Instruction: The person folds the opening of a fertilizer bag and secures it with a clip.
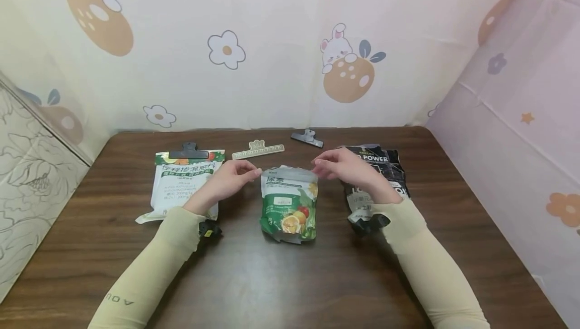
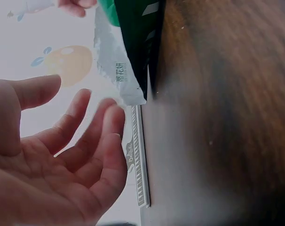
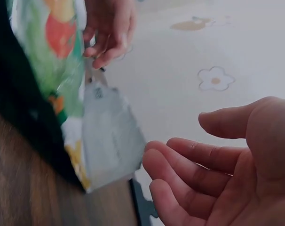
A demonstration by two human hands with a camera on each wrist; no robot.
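Between two relaxed, unclenched hands (image 1: pixel 231 179) (image 1: pixel 343 168) stands one green pouch (image 1: pixel 285 195), near two bags (image 1: pixel 178 180) (image 1: pixel 393 172) and three clips (image 1: pixel 259 151) (image 1: pixel 307 139) (image 1: pixel 188 153).

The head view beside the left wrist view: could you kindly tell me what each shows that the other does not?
Only the head view shows the black bag, the loose dark clip and the printed front of the white bag.

Only the left wrist view shows the left hand's palm and the small bag's dark green side panel.

Both share those two themselves, plus the pale clip, part of the right hand, the wooden tabletop and the patterned backdrop.
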